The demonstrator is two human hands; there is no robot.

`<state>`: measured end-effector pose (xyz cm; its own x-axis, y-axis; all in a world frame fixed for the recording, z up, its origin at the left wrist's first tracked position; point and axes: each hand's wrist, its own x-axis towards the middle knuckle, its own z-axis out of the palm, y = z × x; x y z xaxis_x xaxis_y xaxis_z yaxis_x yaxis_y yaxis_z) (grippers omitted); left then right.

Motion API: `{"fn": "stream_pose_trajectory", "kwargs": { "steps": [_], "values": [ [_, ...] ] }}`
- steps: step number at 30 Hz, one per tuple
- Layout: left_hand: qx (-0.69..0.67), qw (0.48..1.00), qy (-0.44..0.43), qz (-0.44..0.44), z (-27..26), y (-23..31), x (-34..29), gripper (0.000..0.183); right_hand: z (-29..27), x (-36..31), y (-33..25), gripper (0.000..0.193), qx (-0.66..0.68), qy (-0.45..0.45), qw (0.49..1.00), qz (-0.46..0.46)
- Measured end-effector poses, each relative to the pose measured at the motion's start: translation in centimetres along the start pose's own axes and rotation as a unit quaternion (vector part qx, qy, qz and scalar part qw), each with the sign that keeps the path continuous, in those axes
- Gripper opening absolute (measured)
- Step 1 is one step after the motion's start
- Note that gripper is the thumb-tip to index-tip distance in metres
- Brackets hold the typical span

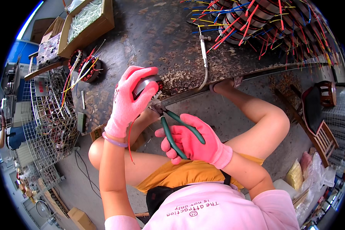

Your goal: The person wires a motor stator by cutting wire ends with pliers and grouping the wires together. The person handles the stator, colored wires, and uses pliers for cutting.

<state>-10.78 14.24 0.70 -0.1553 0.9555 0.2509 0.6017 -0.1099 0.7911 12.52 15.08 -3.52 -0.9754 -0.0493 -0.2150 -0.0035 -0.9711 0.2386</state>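
My left hand, in a pink glove, grips a round metal motor stator above the table's near edge. Dark red windings show at the stator's right end, and a thin red wire hangs down below the hand. My right hand, gloved too, is wrapped around green-handled pliers. Their handles are spread apart. The metal jaws meet the lower edge of the stator, close to my left thumb; whether they are clamped on anything there is too small to tell.
Many stators with red, blue and yellow leads are piled at the far right of the table. Near them lies a thin metal torch with a hose. A carton of white tubes and wound coils sit at left, above a wire basket.
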Motion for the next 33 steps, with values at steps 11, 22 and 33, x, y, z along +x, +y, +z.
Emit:
{"fn": "stream_pose_trajectory", "kwargs": {
  "steps": [11, 22, 33],
  "values": [
    [-0.006, 1.000, -0.007, 0.015, -0.4, -0.3, -0.3, 0.035, 0.8, 0.3, 0.8, 0.071, -0.116, 0.043, 0.992, -0.028],
    [-0.004, 1.000, 0.003, 0.016, -0.2, -0.3, -0.3, 0.034, -1.2, 0.9, 1.3, 0.077, 0.006, -0.066, 0.998, 0.005],
    [-0.012, 1.000, 0.004, 0.019, -0.2, -0.5, -0.7, 0.035, -0.3, 1.2, 2.1, 0.077, 0.048, -0.038, 0.998, -0.006]
  ]
}}
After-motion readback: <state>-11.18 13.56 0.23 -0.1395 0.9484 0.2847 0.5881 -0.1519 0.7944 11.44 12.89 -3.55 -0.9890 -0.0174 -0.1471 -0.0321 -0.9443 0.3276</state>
